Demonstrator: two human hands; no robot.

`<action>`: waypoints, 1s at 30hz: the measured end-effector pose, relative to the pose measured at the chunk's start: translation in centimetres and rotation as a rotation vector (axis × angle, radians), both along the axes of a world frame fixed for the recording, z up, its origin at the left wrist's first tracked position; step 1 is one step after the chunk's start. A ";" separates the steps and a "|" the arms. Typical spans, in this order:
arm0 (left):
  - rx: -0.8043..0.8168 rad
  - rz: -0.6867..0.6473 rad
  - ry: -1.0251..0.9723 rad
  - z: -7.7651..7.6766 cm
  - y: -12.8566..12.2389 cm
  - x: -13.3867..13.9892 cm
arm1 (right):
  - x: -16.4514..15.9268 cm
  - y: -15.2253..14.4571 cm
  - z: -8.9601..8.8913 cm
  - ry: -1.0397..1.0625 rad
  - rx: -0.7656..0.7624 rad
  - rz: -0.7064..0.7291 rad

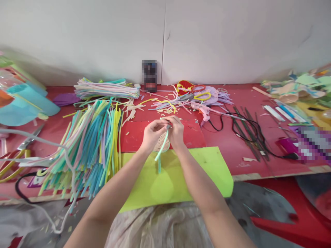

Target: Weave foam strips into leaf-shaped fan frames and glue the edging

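Above the middle of the table, my left hand [152, 133] and my right hand [176, 131] meet with their fingertips pinched together. Between them is a pale green pipe cleaner [161, 148], whose free end hangs down toward me. A small greyish bit shows at the fingertips, too small to name. Just below and behind the hands lies a beige, ribbed oval piece [162, 141], partly covered by the pipe cleaner. A short teal strip [159, 167] shows below it, over the yellow-green sheet [201, 172]. My fingers hide how the upper end is held.
A large pile of coloured pipe cleaners [90, 148] lies at left, with another bundle [106, 89] behind. Scissors [23, 148] are at far left. Yellow-handled scissors [201, 96] and a pink glue gun [203, 111] with a black cord lie behind right. A phone [149, 75] leans on the wall.
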State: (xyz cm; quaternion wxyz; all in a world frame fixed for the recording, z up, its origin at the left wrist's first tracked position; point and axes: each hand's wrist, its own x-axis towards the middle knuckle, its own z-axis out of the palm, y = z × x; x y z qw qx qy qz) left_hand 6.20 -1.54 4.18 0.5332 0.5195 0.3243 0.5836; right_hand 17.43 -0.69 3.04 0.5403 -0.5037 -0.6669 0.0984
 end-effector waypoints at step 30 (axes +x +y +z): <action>0.255 0.306 0.927 1.0 0.2 -2.5 | 1.6 2.0 0.0 0.446 -0.383 0.194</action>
